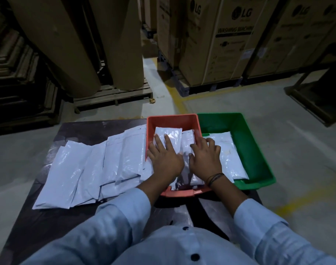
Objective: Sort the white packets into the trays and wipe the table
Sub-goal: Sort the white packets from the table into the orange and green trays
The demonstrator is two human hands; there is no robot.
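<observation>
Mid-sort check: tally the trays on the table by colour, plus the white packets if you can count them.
orange tray: 1
green tray: 1
Total: 2 trays
The white packets overlap too much for an exact count.

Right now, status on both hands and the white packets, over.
Left hand flat on packets in orange tray. Right hand beside it on same stack, fingers bent, grip unclear. Green tray holds more packets; unsorted pile on table.
</observation>
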